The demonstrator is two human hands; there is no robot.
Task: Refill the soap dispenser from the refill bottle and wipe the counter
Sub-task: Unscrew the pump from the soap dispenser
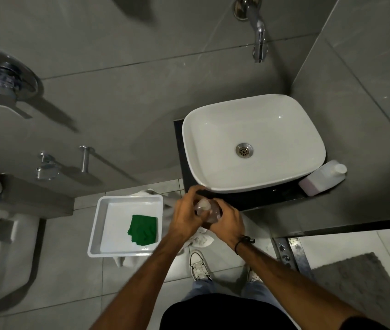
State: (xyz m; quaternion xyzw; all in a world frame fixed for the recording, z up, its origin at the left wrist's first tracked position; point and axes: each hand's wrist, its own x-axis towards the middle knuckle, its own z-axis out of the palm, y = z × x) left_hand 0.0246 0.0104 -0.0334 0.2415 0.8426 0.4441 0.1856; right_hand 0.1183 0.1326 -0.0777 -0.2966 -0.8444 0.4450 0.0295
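Both my hands, left hand (184, 217) and right hand (227, 222), hold the clear soap dispenser (207, 210) by the sink (253, 144). The refill bottle (322, 178) waits capped on the tabletop (272, 196); pouring and wiping with the green cloth (143, 230) seem left.

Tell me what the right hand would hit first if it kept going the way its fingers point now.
The right hand points up-left, its fingers already wrapped around the clear soap dispenser, so that comes first. Just past it is the left hand, gripping the dispenser's other side. Depth beyond them is unclear.
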